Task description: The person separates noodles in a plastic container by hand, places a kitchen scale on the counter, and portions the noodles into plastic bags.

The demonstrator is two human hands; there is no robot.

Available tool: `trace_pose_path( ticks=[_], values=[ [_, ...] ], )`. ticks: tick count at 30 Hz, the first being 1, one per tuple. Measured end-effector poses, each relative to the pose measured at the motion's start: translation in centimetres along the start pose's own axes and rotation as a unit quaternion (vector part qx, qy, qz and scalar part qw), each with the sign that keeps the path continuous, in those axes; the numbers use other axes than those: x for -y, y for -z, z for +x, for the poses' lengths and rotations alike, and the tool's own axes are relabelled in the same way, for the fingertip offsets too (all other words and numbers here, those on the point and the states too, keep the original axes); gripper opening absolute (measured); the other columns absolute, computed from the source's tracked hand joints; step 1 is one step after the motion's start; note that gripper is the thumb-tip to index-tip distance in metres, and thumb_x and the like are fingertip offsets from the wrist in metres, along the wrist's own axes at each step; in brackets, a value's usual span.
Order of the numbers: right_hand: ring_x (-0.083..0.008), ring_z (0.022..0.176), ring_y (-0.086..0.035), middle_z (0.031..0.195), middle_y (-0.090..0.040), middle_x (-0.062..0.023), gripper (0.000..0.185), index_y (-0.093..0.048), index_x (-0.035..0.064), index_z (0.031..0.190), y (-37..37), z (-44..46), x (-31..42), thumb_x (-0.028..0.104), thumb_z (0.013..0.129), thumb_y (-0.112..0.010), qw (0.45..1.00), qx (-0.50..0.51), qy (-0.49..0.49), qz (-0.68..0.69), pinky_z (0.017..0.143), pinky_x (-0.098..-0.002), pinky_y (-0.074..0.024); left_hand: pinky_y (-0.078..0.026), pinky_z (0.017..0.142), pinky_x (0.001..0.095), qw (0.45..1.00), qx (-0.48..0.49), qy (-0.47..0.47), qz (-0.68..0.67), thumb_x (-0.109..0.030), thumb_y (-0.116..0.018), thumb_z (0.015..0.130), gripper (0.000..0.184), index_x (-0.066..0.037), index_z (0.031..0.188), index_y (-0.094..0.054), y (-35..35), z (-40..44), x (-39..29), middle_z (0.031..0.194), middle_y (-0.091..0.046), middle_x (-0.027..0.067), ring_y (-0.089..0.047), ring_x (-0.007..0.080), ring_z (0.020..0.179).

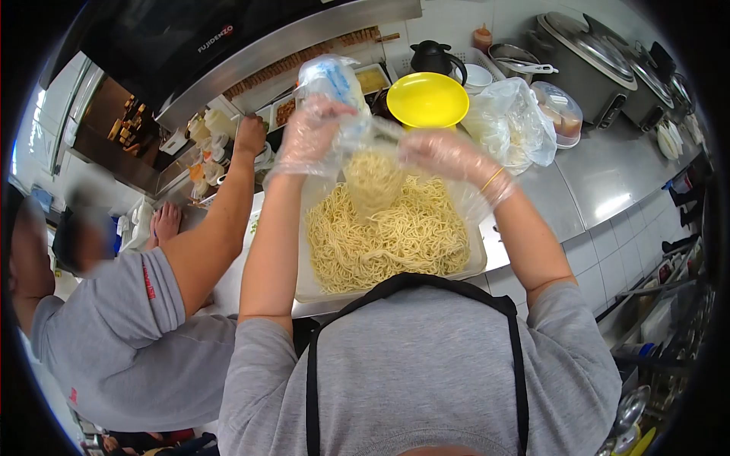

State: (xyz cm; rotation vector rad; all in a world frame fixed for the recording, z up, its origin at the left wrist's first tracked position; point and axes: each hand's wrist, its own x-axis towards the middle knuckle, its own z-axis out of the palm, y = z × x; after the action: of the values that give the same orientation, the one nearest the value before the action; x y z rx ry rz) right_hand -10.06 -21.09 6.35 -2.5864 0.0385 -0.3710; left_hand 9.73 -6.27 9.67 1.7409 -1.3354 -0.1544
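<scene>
A wide, pale tray (480,254) full of cooked noodles (403,235) lies in front of me. Over its back part hangs a clear plastic bag (372,178) with noodles in it. My left hand (315,135), in a clear plastic glove, is closed at the left of the bag's top, beside a bunched plastic bag with blue print (332,80). My right hand (450,156), also gloved, with a yellow band at the wrist, is closed on the right side of the bag's top. Both hands are somewhat blurred.
Behind the tray are a yellow plate (428,100), a black jug (435,61) and a crumpled plastic bag (517,121). Large cookers (585,64) stand at the back right. A co-worker (137,304) at my left reaches an arm toward the counter's containers.
</scene>
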Motion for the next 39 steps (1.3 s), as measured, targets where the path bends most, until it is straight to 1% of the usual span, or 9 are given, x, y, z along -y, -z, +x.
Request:
trace_pose_path(
  ticks=[2, 5, 7, 10, 17, 28, 35, 37, 39],
  values=[
    [-0.0245, 0.081, -0.058, 0.085, -0.059, -0.0085, 0.014, -0.060, 0.0092, 0.091, 2.5, 0.8, -1.0, 0.022, 0.086, -0.057, 0.994, -0.090, 0.039, 0.057, 0.074, -0.0332, -0.0471, -0.045, 0.081, 0.0285, 0.994, -0.032, 0.005, -0.104, 0.003, -0.053, 0.070, 0.026, -0.009, 0.087, -0.070, 0.2, 2.5, -1.8, 0.087, -0.057, 0.0069, -0.057, 0.0199, 0.085],
    [-0.0282, 0.078, -0.057, 0.081, -0.058, -0.0110, 0.014, -0.059, 0.0082, 0.091, 7.0, 2.3, -2.3, 0.021, 0.087, -0.056, 0.976, -0.179, 0.085, -0.085, 0.073, -0.0346, -0.0469, -0.046, 0.081, 0.0306, 0.992, -0.106, -0.067, 0.009, -0.002, -0.055, 0.070, 0.025, -0.010, 0.087, -0.071, -0.1, 6.1, -4.8, 0.088, -0.058, 0.0087, -0.057, 0.0225, 0.087],
    [-0.0313, 0.078, -0.058, 0.081, -0.059, -0.0127, 0.015, -0.058, 0.0065, 0.093, 8.9, 3.0, -3.5, 0.020, 0.087, -0.054, 0.957, -0.237, 0.066, -0.154, 0.072, -0.0365, -0.0471, -0.045, 0.079, 0.0283, 0.974, -0.152, -0.144, 0.090, -0.009, -0.060, 0.079, 0.017, -0.008, 0.093, -0.069, -0.8, 8.1, -5.6, 0.092, -0.059, 0.0049, -0.058, 0.0147, 0.086],
    [-0.0330, 0.082, -0.058, 0.086, -0.061, -0.0151, 0.019, -0.058, 0.0048, 0.097, 10.6, 3.6, -4.8, 0.021, 0.089, -0.052, 0.945, -0.239, -0.011, -0.225, 0.073, -0.0376, -0.0472, -0.044, 0.080, 0.0300, 0.965, -0.174, -0.164, 0.112, -0.012, -0.060, 0.079, 0.017, -0.011, 0.093, -0.070, -2.9, 10.0, -5.2, 0.093, -0.059, 0.0059, -0.058, 0.0181, 0.086],
    [-0.0370, 0.090, -0.057, 0.095, -0.062, -0.0173, 0.021, -0.059, 0.0065, 0.098, 8.6, 4.2, -10.2, 0.024, 0.087, -0.054, 0.938, -0.287, -0.009, -0.196, 0.078, -0.0417, -0.0463, -0.044, 0.082, 0.0330, 0.976, -0.151, -0.105, 0.115, -0.020, -0.064, 0.077, 0.016, -0.010, 0.087, -0.071, -6.5, 12.5, -2.5, 0.090, -0.062, 0.0105, -0.058, 0.0227, 0.089],
    [-0.0285, 0.094, -0.059, 0.099, -0.062, -0.0121, 0.025, -0.060, 0.0110, 0.109, 8.7, 3.3, -10.3, 0.022, 0.087, -0.058, 0.963, -0.238, -0.056, -0.117, 0.084, -0.0358, -0.0463, -0.045, 0.083, 0.0355, 0.978, -0.142, -0.076, 0.132, -0.041, -0.064, 0.079, 0.039, -0.005, 0.094, -0.068, -6.9, 12.1, -2.7, 0.100, -0.061, 0.0152, -0.059, 0.0264, 0.092],
    [-0.0263, 0.095, -0.058, 0.096, -0.059, -0.0108, 0.025, -0.062, 0.0118, 0.107, 9.3, 2.5, -8.1, 0.023, 0.085, -0.060, 0.926, -0.296, -0.017, -0.233, 0.083, -0.0361, -0.0469, -0.045, 0.085, 0.0348, 0.967, -0.157, -0.127, 0.153, -0.034, -0.066, 0.077, 0.037, -0.005, 0.102, -0.065, -7.4, 12.2, -2.1, 0.103, -0.061, 0.0147, -0.059, 0.0265, 0.094],
    [-0.0275, 0.091, -0.058, 0.090, -0.058, -0.0108, 0.023, -0.062, 0.0108, 0.103, 10.3, 2.8, -6.3, 0.023, 0.083, -0.061, 0.885, -0.387, 0.125, -0.226, 0.081, -0.0375, -0.0472, -0.044, 0.086, 0.0388, 0.974, -0.136, -0.142, 0.115, -0.028, -0.064, 0.076, 0.032, -0.010, 0.103, -0.064, -7.6, 12.6, -1.6, 0.106, -0.058, 0.0170, -0.056, 0.0317, 0.098],
    [-0.0279, 0.090, -0.059, 0.091, -0.059, -0.0104, 0.021, -0.062, 0.0101, 0.100, 10.2, 3.7, -5.1, 0.021, 0.082, -0.061, 0.892, -0.378, 0.120, -0.216, 0.081, -0.0372, -0.0472, -0.044, 0.086, 0.0388, 0.973, -0.135, -0.156, 0.108, -0.023, -0.063, 0.075, 0.031, -0.011, 0.103, -0.063, -7.7, 12.8, -1.2, 0.105, -0.057, 0.0165, -0.056, 0.0317, 0.098]
  ],
)
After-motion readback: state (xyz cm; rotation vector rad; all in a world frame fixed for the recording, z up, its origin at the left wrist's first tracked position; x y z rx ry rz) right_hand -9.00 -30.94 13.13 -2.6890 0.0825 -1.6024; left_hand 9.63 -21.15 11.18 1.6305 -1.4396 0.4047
